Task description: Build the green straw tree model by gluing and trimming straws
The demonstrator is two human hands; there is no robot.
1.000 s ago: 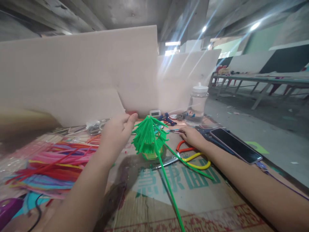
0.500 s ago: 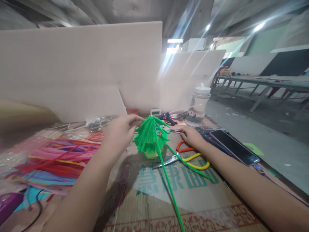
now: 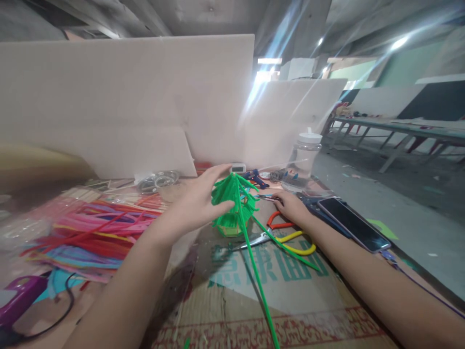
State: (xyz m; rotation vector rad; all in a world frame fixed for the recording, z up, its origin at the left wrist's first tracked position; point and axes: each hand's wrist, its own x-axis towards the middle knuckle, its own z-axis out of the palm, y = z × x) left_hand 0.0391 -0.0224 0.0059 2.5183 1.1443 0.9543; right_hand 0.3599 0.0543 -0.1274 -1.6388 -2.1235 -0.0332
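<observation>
A small green model (image 3: 244,203) of pipe cleaners, shaped like a pavilion with a pointed roof, stands upright on the cardboard. Two long green strands trail from it to the front and right. My left hand (image 3: 203,198) is at its left side, thumb stretched across the front and fingers apart by the roof top; I cannot tell how firmly it touches. Low at the back right, my right hand (image 3: 290,206) has its fingers closed on a thin metal-tipped tool (image 3: 267,197), mostly hidden. Scissors (image 3: 290,237) with red and yellow handles lie between model and right forearm.
Coloured pipe cleaners (image 3: 98,232) are heaped at left, near a purple glue gun (image 3: 22,300). Behind the model lie a blue glue gun (image 3: 257,178) and a small white display (image 3: 238,168). A water bottle (image 3: 304,155) and phone (image 3: 352,223) are at right. White boards (image 3: 145,97) stand behind.
My left hand has moved right, from beside the roof to around the model's left side, with the thumb now in front. My right hand stays nearly where it was. The view has shifted slightly.
</observation>
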